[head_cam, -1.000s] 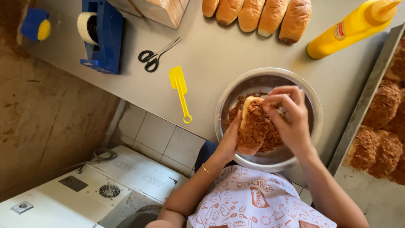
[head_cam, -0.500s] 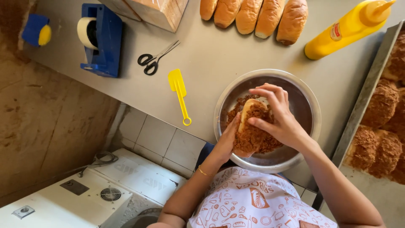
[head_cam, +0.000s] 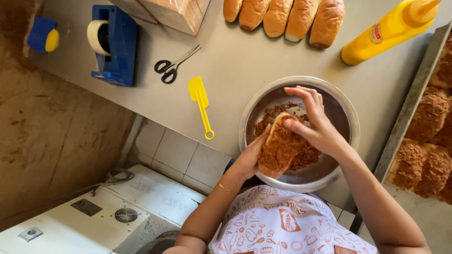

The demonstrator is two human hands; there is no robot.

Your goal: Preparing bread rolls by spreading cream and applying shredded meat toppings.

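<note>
As left hand (head_cam: 248, 159) cups coated bun (head_cam: 281, 146), right hand (head_cam: 314, 123) presses

A single head-worn camera looks steeply down, close above the grey worktop (head_cam: 245, 61); the round metal bowl (head_cam: 346, 110) lies toward 4 o'clock of centre.
</note>
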